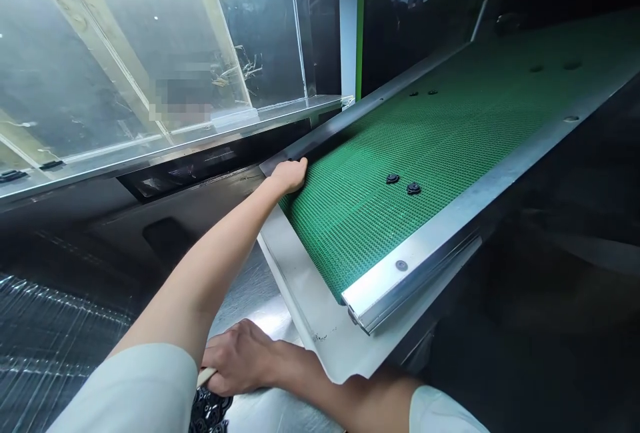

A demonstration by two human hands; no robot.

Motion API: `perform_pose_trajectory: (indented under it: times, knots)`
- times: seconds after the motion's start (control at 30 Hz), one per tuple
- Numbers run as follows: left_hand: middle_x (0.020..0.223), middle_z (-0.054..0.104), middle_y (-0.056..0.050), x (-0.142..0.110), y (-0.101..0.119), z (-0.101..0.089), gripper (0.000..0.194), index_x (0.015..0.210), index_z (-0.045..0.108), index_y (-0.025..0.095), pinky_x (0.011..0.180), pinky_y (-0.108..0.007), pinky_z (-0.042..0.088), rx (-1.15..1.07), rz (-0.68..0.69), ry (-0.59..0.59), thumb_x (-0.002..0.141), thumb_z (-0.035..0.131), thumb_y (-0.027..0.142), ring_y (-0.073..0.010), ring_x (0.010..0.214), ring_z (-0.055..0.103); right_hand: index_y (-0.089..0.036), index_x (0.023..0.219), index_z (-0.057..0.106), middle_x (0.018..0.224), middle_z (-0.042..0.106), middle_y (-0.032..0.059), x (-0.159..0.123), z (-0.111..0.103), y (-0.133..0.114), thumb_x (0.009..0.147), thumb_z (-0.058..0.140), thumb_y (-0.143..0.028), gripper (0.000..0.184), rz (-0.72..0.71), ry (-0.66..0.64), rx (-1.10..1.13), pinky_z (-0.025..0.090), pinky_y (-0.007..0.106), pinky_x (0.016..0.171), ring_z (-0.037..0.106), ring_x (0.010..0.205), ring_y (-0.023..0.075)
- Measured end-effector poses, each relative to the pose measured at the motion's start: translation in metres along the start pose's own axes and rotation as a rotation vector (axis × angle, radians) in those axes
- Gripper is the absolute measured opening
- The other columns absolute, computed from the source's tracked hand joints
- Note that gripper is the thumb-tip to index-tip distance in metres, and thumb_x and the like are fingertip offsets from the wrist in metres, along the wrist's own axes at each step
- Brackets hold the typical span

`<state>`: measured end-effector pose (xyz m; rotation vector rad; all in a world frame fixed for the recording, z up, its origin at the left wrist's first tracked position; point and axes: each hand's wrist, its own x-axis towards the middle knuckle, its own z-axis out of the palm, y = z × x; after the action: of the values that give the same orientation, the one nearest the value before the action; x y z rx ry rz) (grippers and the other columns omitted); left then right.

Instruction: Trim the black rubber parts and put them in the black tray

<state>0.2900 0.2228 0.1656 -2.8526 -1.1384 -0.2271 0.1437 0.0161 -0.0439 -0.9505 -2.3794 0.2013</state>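
My left hand (290, 176) is resting half-open on the end of the green mesh conveyor belt (400, 219), center of the frame, just bracing me there. Bottom center, my right hand (240, 359) is closed around a pale handle (206, 376), keeping a bunch of black knobbly parts (210, 413) low, off the belt.

Right hand (245, 359) hides most of a pale handle (206, 376); dark ringed bundle (210, 413) cut off by lower frame edge, kind unclear. Pixelated blur (180, 103) behind clear panel (100, 53), unreadable. Far end of green mesh belt (550, 86) lost in shadow
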Motion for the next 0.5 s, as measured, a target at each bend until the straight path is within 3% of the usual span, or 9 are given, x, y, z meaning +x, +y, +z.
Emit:
perform_pose_trajectory:
  times: [0.2, 0.3, 0.4, 0.5]
  knots:
    - [0.106, 0.071, -0.019, 0.005, -0.014, 0.004, 0.010, 0.093, 0.064, 0.015, 0.099, -0.043, 0.049, -0.388, -0.118, 0.123, 0.084, 0.059, 0.012, -0.0348, 0.112, 0.066, -0.025, 0.093, 0.063, 0.085, 0.067, -0.0047, 0.001, 0.000, 0.001, 0.091, 0.055, -0.035, 0.013, 0.003, -0.025, -0.018, 0.027, 0.029, 0.052, 0.055, 0.070, 0.0156]
    - [0.080, 0.066, -0.012, 0.006, -0.023, 0.005, 0.006, 0.078, 0.060, 0.017, 0.078, -0.032, 0.053, -0.675, -0.197, 0.204, 0.081, 0.061, 0.012, -0.0262, 0.088, 0.068, -0.025, 0.090, 0.060, 0.084, 0.066, -0.0055, 0.002, 0.002, 0.000, 0.089, 0.058, -0.035, 0.011, -0.001, -0.015, -0.025, 0.025, 0.029, 0.050, 0.056, 0.072, 0.0150]
    - [0.060, 0.048, 0.000, 0.004, -0.025, 0.001, 0.006, 0.080, 0.056, 0.018, 0.052, -0.022, 0.042, -0.986, -0.277, 0.262, 0.083, 0.061, 0.019, -0.0134, 0.053, 0.052, -0.024, 0.087, 0.058, 0.083, 0.065, -0.0066, 0.002, 0.000, -0.001, 0.089, 0.060, -0.035, 0.011, -0.010, -0.004, -0.022, 0.025, 0.029, 0.050, 0.056, 0.072, 0.0141]
    - [0.059, 0.039, 0.005, 0.000, -0.020, -0.008, 0.008, 0.084, 0.052, 0.018, 0.044, -0.017, 0.031, -1.214, -0.296, 0.275, 0.088, 0.055, 0.025, -0.0066, 0.043, 0.035, -0.024, 0.088, 0.058, 0.083, 0.065, -0.0071, 0.001, -0.003, -0.001, 0.088, 0.061, -0.034, 0.010, -0.028, -0.009, -0.012, 0.026, 0.029, 0.050, 0.057, 0.074, 0.0136]
